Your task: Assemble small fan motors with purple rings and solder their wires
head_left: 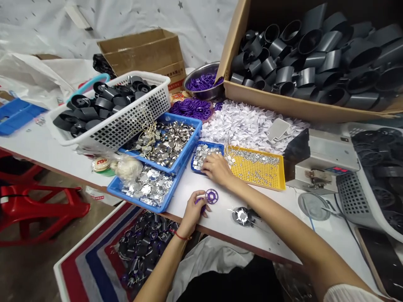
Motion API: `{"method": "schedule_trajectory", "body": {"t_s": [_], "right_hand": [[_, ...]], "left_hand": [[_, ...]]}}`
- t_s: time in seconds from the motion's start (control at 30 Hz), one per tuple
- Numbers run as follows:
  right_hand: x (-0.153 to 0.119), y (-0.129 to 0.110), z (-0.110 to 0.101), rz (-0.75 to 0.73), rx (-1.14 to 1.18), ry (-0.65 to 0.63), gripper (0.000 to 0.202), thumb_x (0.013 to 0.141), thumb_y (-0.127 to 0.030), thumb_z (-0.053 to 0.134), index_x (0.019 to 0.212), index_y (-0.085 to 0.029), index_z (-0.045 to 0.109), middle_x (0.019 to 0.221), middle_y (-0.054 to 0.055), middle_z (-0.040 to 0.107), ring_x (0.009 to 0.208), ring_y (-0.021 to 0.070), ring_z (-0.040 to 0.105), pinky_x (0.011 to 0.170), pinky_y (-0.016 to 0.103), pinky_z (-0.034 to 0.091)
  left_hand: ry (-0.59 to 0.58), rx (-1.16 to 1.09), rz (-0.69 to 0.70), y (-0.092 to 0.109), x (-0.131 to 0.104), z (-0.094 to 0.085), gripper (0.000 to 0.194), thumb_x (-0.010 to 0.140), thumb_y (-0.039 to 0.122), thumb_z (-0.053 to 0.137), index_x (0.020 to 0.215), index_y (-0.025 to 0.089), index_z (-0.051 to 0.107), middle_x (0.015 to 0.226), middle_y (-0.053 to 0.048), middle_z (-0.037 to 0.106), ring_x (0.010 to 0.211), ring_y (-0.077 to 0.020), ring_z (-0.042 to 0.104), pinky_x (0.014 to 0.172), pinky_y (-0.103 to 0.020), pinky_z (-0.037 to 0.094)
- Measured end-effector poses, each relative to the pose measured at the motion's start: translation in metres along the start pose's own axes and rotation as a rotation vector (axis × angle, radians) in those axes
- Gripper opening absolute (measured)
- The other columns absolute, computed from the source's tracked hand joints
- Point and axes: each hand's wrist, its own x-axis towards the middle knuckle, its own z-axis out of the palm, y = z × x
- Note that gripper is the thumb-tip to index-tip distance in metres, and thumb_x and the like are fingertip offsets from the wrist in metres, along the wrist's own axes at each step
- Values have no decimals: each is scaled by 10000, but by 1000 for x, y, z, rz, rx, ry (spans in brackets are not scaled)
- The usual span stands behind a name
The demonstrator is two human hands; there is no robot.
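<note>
Near the table's front edge my left hand (195,208) is closed around a purple spoked plastic ring (212,196), which sticks out past the fingers. More purple plastic shows within the palm. My right hand (218,168) reaches into a small blue tray (195,167) of small silvery square pieces (203,153). Its fingers point down among the pieces, and the fingertips are partly hidden, so any piece held cannot be made out. On the table below my right forearm lies a round black part with a silver star-shaped plate (242,215).
A yellow perforated tray (282,178) of tiny metal parts sits beside the small blue tray. Blue trays (197,136) of metal discs and plates stand left. Behind are white pieces (242,123), purple rings (192,110) and a carton (231,54) of black cups. A machine (327,157) stands right.
</note>
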Motion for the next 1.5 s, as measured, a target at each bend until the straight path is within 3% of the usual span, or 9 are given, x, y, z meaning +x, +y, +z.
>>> {"method": "schedule_trajectory", "body": {"t_s": [0.17, 0.27, 0.53, 0.73, 0.9, 0.97, 1.13, 1.27, 1.5], "right_hand": [[-23, 14, -10, 103, 42, 21, 116, 903, -170, 577, 910, -174, 693, 915, 60, 670, 915, 205, 518, 800, 316, 333], [-19, 11, -10, 125, 14, 45, 128, 907, -218, 594, 987, -183, 688, 954, 66, 676, 942, 218, 522, 806, 325, 327], [10, -14, 0, 27, -131, -51, 255, 964, -177, 470, 896, -161, 715, 947, 111, 675, 999, 249, 511, 813, 378, 306], [-44, -6, -19, 269, 291, -89, 24, 834, -176, 665, 828, -192, 682, 799, 16, 704, 750, 160, 608, 710, 284, 397], [-80, -6, -14, 504, 433, -175, 80, 722, -117, 735, 738, -168, 675, 682, 2, 689, 640, 129, 615, 623, 238, 409], [-84, -7, -13, 560, 432, -171, 61, 732, -115, 716, 741, -164, 683, 704, 9, 698, 665, 128, 625, 636, 229, 422], [-84, -9, -13, 660, 399, -308, 60, 778, -133, 652, 804, -166, 694, 773, 15, 721, 706, 118, 641, 643, 207, 436], [-76, -15, -8, 684, 323, -436, 39, 767, -159, 669, 765, -179, 702, 803, 37, 733, 761, 148, 657, 654, 224, 435], [-57, -30, -7, 693, 89, -591, 117, 760, -127, 635, 840, -151, 716, 972, 139, 730, 939, 255, 673, 700, 289, 446]], "left_hand": [[199, 622, 407, -3, -3, 5, 319, 824, 293, 531, 1136, 232, 555, 1023, -93, 650, 871, -243, 642, 727, -367, 512], [283, 897, 548, -9, -7, 2, 254, 905, 316, 462, 1098, 253, 615, 1077, -109, 650, 991, -285, 633, 820, -409, 505], [301, 592, 589, -20, -1, 2, 269, 956, 333, 412, 1046, 259, 654, 1140, -68, 676, 1105, -232, 613, 988, -389, 467], [470, 875, 610, -21, 3, -2, 391, 902, 365, 521, 1251, 205, 589, 1262, -160, 579, 1202, -308, 516, 1043, -474, 387], [19, 1110, 830, -13, 1, 13, 555, 854, 312, 579, 1390, 230, 457, 1360, -114, 556, 1294, -303, 455, 1181, -561, 79], [-43, 1165, 830, -9, 1, 18, 488, 869, 287, 562, 1353, 259, 499, 1298, -90, 606, 1247, -288, 492, 1180, -568, 41], [157, 1197, 756, -7, -2, 16, 655, 771, 488, 700, 1320, 167, 541, 1150, -141, 623, 1105, -308, 548, 1092, -547, 243], [226, 1200, 812, -17, -3, 19, 384, 830, 444, 661, 1149, 231, 660, 1106, -98, 644, 1043, -275, 561, 1059, -522, 262], [404, 1205, 906, -30, 0, 34, 307, 837, 391, 673, 1085, 211, 676, 1081, -93, 691, 1040, -285, 571, 1068, -530, 228]]}}
